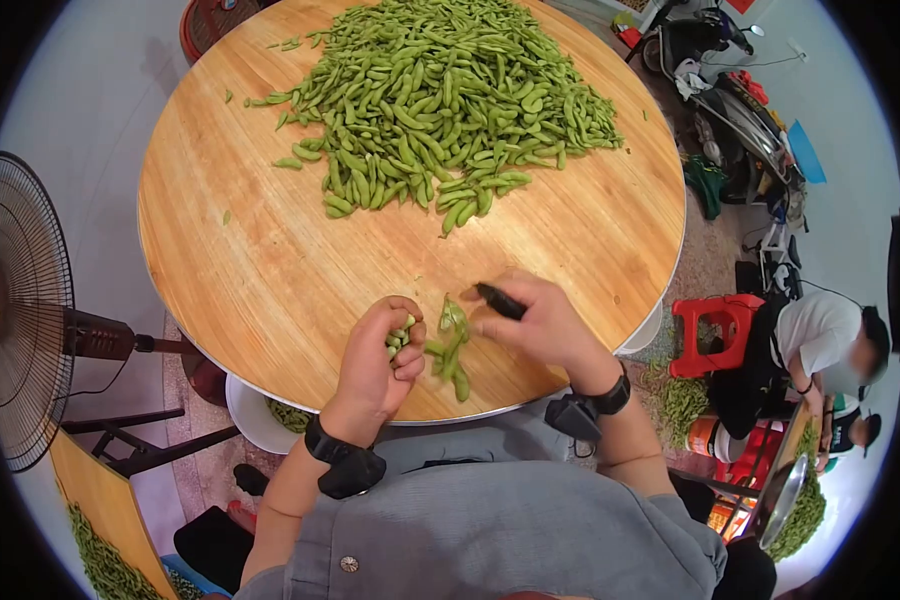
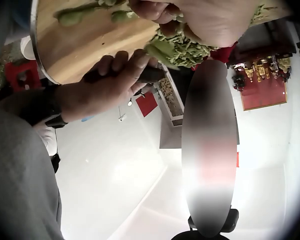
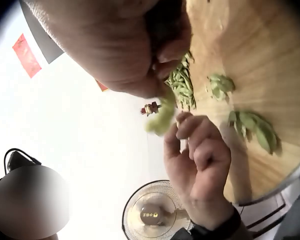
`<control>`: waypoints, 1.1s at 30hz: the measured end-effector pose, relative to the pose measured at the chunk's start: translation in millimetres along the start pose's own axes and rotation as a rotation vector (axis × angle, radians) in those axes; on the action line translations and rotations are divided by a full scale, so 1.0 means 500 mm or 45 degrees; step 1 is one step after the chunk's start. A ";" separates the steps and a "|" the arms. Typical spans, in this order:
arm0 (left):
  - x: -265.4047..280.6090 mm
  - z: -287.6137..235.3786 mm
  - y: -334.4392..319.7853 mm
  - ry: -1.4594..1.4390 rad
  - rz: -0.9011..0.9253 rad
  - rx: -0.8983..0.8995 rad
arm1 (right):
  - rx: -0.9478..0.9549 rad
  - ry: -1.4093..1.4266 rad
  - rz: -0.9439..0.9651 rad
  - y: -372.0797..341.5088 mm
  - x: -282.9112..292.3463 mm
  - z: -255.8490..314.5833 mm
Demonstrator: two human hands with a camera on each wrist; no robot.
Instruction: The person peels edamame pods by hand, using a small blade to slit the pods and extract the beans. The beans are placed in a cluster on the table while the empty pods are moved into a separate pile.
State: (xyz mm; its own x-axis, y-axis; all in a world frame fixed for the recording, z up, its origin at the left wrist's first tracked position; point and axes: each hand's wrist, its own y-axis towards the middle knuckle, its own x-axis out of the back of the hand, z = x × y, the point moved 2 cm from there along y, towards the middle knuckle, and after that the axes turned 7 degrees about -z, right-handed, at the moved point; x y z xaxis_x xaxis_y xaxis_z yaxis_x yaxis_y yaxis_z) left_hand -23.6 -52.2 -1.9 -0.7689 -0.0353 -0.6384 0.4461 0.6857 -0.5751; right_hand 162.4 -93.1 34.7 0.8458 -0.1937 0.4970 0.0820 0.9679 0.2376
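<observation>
Green pods within curled left fingers

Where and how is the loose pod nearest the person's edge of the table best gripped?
Probably pinch the pod across its middle from the right: it is slender and lies lengthwise toward that edge, with bare table on that side, other pods up-left.
</observation>
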 end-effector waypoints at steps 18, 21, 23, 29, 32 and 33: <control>-0.015 0.037 0.002 -0.084 0.242 0.224 | -0.087 -0.654 -0.523 0.150 -0.009 -0.122; -0.020 0.041 -0.004 -0.108 0.266 0.270 | 0.114 -0.659 -0.639 0.168 -0.024 -0.119; -0.019 0.037 -0.008 -0.011 0.228 0.200 | -0.004 -0.708 -0.535 0.177 -0.037 -0.109; -0.018 0.030 -0.015 0.043 0.158 0.110 | -0.069 -0.487 -0.384 0.150 -0.024 -0.089; -0.018 0.031 -0.011 -0.005 0.128 0.127 | -0.044 -0.382 -0.376 0.106 -0.005 -0.079; -0.022 0.033 -0.009 -0.003 0.130 0.137 | 0.000 -0.369 -0.365 0.091 -0.001 -0.072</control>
State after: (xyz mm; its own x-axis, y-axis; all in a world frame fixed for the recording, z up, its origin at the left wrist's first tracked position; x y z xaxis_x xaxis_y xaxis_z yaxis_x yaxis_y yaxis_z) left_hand -9.9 -66.9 -0.8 -0.7160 0.0293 -0.6975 0.5686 0.6042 -0.5583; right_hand 185.0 -43.4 15.1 0.6050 -0.4926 0.6255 0.2925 0.8682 0.4009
